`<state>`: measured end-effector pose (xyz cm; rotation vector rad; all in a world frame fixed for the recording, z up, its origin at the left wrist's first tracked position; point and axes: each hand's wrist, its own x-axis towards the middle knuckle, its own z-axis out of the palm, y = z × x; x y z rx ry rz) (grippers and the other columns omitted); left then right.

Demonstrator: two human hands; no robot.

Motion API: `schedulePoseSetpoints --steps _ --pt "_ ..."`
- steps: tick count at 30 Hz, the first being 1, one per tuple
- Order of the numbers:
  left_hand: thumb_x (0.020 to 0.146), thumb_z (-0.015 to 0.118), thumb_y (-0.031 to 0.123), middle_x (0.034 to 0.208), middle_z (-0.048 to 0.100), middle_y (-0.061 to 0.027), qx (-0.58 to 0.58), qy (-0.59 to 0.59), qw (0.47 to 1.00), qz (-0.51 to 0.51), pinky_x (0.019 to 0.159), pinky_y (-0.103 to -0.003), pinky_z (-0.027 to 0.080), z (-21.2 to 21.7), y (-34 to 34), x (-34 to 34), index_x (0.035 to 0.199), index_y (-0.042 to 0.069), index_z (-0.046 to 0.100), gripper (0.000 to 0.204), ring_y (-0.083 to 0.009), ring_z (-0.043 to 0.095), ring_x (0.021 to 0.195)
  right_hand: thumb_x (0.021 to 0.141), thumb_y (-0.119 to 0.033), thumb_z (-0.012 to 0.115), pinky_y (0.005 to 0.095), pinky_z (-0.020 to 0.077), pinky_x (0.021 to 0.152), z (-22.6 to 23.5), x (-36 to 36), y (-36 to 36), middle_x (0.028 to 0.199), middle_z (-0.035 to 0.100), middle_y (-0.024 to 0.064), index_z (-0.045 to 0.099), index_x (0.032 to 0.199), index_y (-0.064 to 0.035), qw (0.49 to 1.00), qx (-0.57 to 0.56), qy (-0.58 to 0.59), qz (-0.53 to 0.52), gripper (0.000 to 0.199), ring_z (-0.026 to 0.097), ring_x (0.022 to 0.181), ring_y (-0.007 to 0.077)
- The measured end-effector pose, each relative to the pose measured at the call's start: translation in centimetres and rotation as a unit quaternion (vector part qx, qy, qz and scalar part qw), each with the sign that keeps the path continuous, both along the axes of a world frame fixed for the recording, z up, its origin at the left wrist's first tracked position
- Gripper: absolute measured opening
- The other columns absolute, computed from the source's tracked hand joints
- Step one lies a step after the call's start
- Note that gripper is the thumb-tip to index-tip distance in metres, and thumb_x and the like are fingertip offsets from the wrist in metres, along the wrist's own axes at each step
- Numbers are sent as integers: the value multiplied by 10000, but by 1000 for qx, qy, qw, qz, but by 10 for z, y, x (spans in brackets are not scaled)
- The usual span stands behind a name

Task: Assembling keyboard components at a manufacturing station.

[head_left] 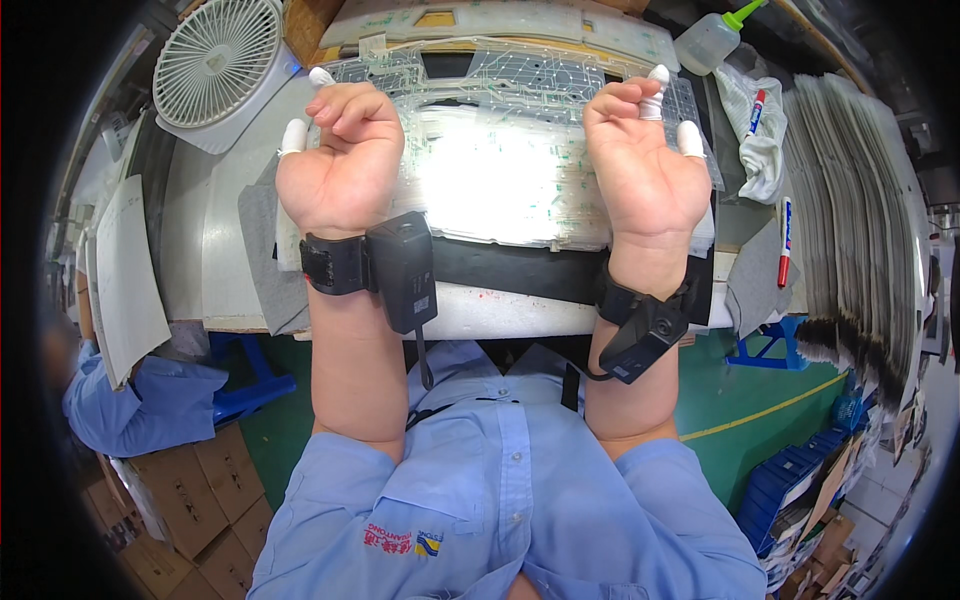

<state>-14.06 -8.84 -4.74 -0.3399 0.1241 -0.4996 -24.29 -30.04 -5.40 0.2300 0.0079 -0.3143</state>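
Nearby, fan [217, 62], squeeze bottle [708, 42], markers [785, 242]; hands [340, 160] [648, 165] apart, pinching a clear circuit sheet [500, 150].

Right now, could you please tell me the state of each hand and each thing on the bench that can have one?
Left hand: fingers curled, resting on the sheet's left end.
Right hand: fingers curled, resting on the sheet's right end.
Transparent printed-circuit membrane sheet: lying flat on a lit surface.
White desk fan: tilted; spinning cannot be told.
Clear squeeze bottle with green nozzle: capped, leaning.
Red-capped marker: capped, lying flat.
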Motion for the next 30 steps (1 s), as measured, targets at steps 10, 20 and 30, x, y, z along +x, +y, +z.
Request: schedulePoseSetpoints --steps 10,20,30 --pt "867 424 210 685 460 -25 0 -17 1000 -4 536 -275 346 -2 -2 2 786 47 449 184 -139 431 585 935 -426 308 329 366 752 3 2 5 949 524 98 497 1087 -1 1000 -5 14 -15 490 457 866 205" --pt "928 382 304 710 476 -18 65 -50 994 68 549 -272 353 -2 -4 0 1045 4 528 353 -134 425 596 926 -425 393 320 365 759 15 -4 41 947 517 66 526 1105 -14 964 -249 79 -36 468 458 878 192" --pt "905 429 250 736 450 -41 178 -136 961 160 560 -271 361 12 -15 -12 872 -7 464 262 -143 415 628 830 -144 702 256 477 774 12 -46 127 1008 553 70 448 1143 24 694 -703 153 31 437 544 908 101"
